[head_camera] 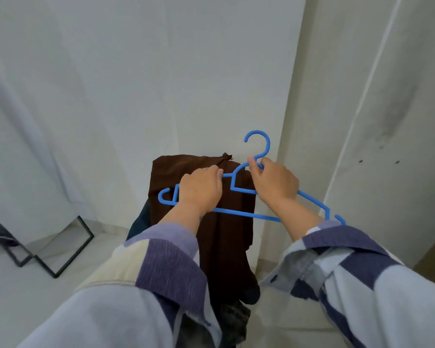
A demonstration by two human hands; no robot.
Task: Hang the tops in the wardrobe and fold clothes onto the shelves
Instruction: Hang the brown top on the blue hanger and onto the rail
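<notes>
Blue plastic, the hanger (pixel 246 214) was held level in front of us, over a brown garment (pixel 226 237) that hung down between our arms. Our right hand (pixel 274 184) pinched the neck just below the hook, while our left hand (pixel 201 189) curled its fingers over the hanger's left arm and the brown cloth.

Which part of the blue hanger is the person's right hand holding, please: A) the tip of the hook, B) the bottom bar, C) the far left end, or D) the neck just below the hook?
D: the right hand pinches the blue hanger at its neck just under the hook.
</notes>
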